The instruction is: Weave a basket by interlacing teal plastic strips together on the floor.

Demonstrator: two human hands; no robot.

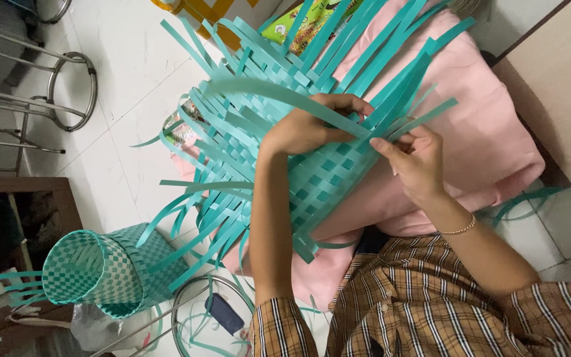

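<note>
A half-woven teal basket (312, 178) of flat plastic strips lies across my lap on a pink cloth (490, 139). Loose strip ends fan out from it on all sides. My left hand (308, 125) rests on the top of the weave, fingers closed over a long teal strip (266, 89) that curves off to the left. My right hand (414, 158), with a thin bracelet at the wrist, pinches the ends of several strips (424, 116) between thumb and fingers just right of the left hand. My sleeves are brown plaid.
A finished woven teal basket (100, 271) lies on its side at the lower left. A metal stool (67, 86) stands on the white tiled floor at the upper left. A dark flat object (223, 314) lies inside a metal ring. A beige cabinet (563, 79) is at the right.
</note>
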